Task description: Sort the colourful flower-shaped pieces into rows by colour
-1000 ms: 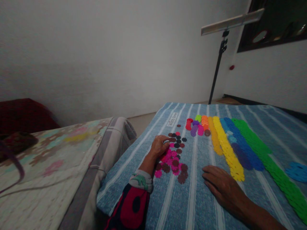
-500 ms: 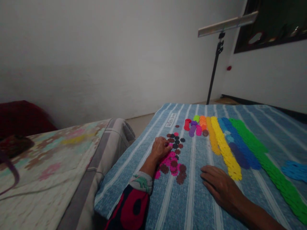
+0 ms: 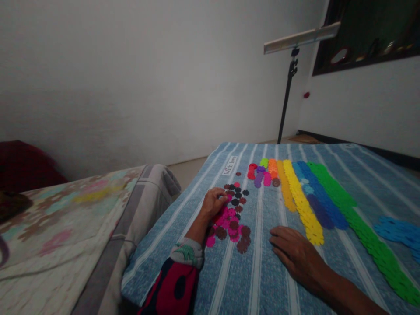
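Observation:
My left hand (image 3: 212, 204) reaches into a loose pile of notched, flower-shaped plastic discs. Its fingers are bent in a pinch at a pink disc (image 3: 229, 198). Black discs (image 3: 235, 202) and brown discs lie just past the fingertips. Below the wrist side are more pink discs (image 3: 223, 221), with several brown discs (image 3: 243, 245) among and beside them. My right hand (image 3: 295, 253) rests palm down on the striped blue cloth (image 3: 262, 280), fingers stretched out and holding nothing. It lies left of the long row of yellow discs (image 3: 305, 210).
Overlapping rows of green discs (image 3: 370, 232), dark blue discs (image 3: 328, 197) and short rows of orange discs (image 3: 272, 168) and red discs (image 3: 252, 171) lie to the right. Light blue discs (image 3: 398, 232) sit at the far right. A black stand (image 3: 285, 100) rises behind; a patterned bed cover (image 3: 98, 210) is left.
The whole view has shifted slightly, so everything sits a little further left. Both hands keep nearly the same places and poses among the discs.

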`<state>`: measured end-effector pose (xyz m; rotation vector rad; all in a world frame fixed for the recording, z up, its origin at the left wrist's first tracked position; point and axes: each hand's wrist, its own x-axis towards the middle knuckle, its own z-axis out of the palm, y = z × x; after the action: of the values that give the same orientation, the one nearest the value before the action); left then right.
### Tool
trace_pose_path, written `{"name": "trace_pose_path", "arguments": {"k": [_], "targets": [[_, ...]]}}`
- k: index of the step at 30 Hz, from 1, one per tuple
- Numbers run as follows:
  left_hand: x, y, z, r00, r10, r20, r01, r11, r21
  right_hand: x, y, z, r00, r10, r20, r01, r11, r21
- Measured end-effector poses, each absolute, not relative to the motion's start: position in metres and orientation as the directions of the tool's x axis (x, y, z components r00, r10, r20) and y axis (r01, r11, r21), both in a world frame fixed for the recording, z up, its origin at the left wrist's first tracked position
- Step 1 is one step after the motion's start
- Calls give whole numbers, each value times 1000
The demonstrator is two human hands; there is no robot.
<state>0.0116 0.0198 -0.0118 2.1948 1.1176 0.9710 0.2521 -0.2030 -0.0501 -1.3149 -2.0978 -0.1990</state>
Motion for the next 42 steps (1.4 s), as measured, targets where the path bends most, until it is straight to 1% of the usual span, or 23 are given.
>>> {"name": "trace_pose_path", "arguments": {"k": [4, 6, 9, 11, 13, 15, 17, 21, 23, 27, 31, 33, 38, 42], "targets": [[13, 16, -7, 438, 812, 386, 394, -560, 729, 252, -204, -51, -257, 757, 601, 844, 478, -241], [14, 14, -5, 474, 787, 396, 357, -582, 730, 250, -202, -46, -233, 777, 585, 828, 474, -300], [16, 10, -2, 520, 748, 412, 326, -620, 714, 244, -194, -33, -183, 834, 521, 804, 432, -408], [17, 7, -1, 548, 724, 418, 313, -641, 700, 235, -182, -24, -145, 852, 503, 793, 404, -457], [19, 5, -1, 569, 709, 417, 304, -652, 695, 225, -165, -16, -95, 844, 528, 787, 388, -479], [20, 3, -1, 576, 710, 405, 310, -648, 695, 213, -145, -9, -49, 852, 522, 803, 344, -487], [21, 1, -1, 580, 714, 391, 321, -642, 697, 202, -125, -2, -23, 875, 483, 811, 299, -503], [22, 1, -2, 581, 714, 390, 298, -633, 715, 187, -99, 9, -9, 934, 357, 794, 223, -565], [22, 1, -2, 574, 719, 391, 285, -623, 728, 183, -93, 10, 6, 946, 324, 794, 193, -576], [24, -1, -2, 567, 725, 390, 269, -611, 744, 182, -87, 7, 27, 960, 280, 799, 148, -583], [27, -1, -3, 543, 739, 398, 306, -616, 726, 201, -75, 10, 27, 968, 248, 822, 119, -557], [27, 1, -5, 515, 757, 403, 332, -609, 720, 222, -65, 14, 67, 969, 236, 849, 69, -524], [25, 7, -8, 432, 810, 396, 364, -558, 746, 281, -41, 21, 229, 955, 190, 905, -137, -402], [25, 7, -9, 402, 825, 397, 361, -542, 759, 301, -30, 20, 257, 957, 136, 929, -206, -306]]}}
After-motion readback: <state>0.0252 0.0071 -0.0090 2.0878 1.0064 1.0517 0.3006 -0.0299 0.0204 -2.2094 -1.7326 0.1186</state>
